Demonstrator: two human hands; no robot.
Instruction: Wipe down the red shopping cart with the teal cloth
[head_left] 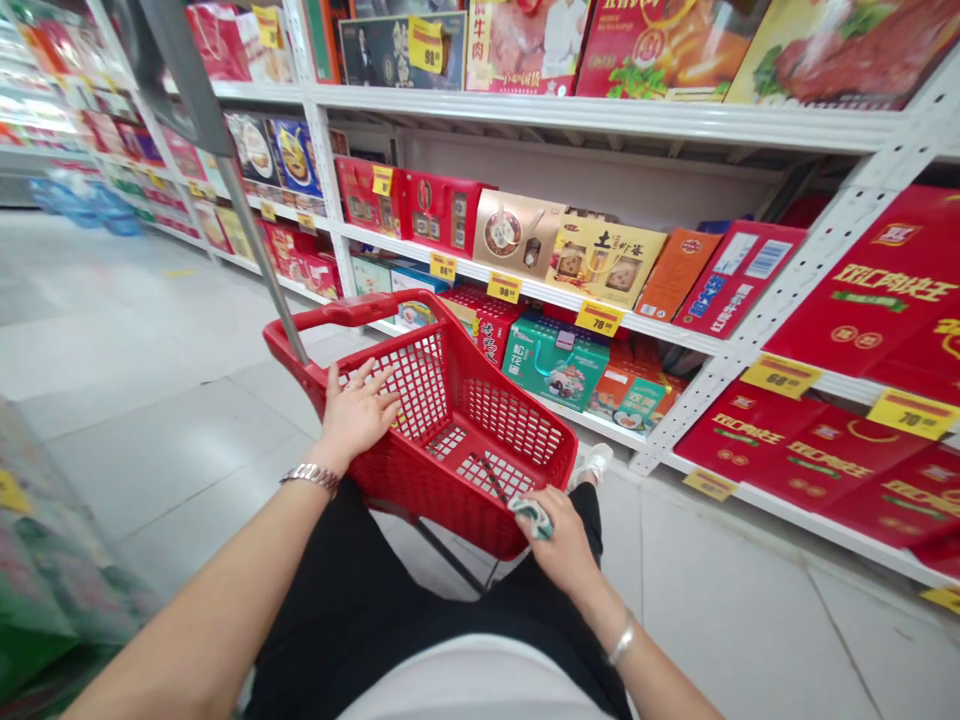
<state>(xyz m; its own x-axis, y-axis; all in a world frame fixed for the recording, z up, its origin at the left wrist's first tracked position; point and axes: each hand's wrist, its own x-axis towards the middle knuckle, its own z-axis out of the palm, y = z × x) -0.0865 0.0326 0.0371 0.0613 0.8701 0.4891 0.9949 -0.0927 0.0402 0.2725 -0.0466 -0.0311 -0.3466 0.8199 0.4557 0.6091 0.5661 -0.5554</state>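
In the head view, a red plastic shopping basket [435,500] with perforated walls stands in front of my legs, tilted in the picture. My left hand [361,408] lies over the near left rim, its fingers stretched out and slightly apart. At the basket's near right corner, my right hand [561,535] is closed round a crumpled white and green cloth [534,518], which touches the rim. A grey metal pole [259,235] rises at the basket's left end. Only a thin dark streak shows on the basket floor; I cannot tell what it is.
White metal shelves [600,115] run along the right and far side, stacked with boxed goods and yellow price tags. Red gift boxes [862,290] stand close on the right. Blurred green packages [52,580] are at the lower left. Blue-wrapped bottles [90,200] sit on the tiled floor farther off.
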